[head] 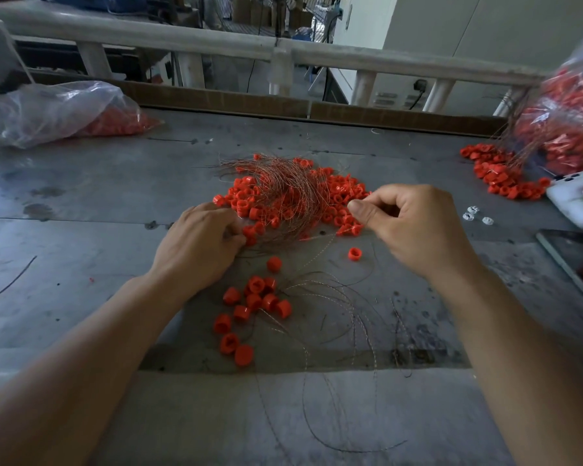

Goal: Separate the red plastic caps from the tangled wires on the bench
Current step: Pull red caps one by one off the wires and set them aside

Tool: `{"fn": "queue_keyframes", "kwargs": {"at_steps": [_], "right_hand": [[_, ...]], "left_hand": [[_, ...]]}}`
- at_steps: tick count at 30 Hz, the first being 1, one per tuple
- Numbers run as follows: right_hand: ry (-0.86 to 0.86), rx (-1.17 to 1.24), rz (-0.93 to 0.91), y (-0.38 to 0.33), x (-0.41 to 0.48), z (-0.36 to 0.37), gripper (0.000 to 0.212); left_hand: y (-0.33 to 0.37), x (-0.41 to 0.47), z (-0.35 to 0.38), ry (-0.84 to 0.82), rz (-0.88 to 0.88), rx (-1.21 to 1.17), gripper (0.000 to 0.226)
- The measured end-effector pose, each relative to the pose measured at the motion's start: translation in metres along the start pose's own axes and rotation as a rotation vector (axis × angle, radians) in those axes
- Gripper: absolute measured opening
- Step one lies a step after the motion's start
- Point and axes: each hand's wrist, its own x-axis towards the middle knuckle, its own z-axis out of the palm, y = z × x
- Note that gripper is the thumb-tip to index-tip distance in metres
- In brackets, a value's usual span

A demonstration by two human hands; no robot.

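Left grip (pixel 201 240) and right grip (pixel 414 227) both tight on tangled wires (pixel 283 193); red caps (pixel 338 197) heaped between them, under the wires

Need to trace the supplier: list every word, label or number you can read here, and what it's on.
No text can be read anywhere.
The left bag and right bag show no print.
The white phone and dark screen show no lettering.
The wall sockets are too small to tell.
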Motion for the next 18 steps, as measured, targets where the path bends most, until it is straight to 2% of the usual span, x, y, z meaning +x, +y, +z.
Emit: {"fn": "queue_keyframes", "kwargs": {"at_steps": [7, 11, 18], "right_hand": [[0.08, -0.015, 0.019, 0.0025, 0.0028, -0.0023, 0.022], [0.082, -0.022, 0.021, 0.0027, 0.0028, -0.002, 0.019], [-0.106, -0.118, 0.087, 0.0062, 0.0034, 0.0003, 0.016]], "left_hand": [[0.0031, -0.0009, 0.0002, 0.048, -0.021, -0.081, 0.014], [0.0034, -0.0008, 0.0035, -0.038, -0.01, -0.049, 0.04], [0.0025, -0.0018, 0.0016, 0.002, 0.048, -0.044, 0.024]]}}
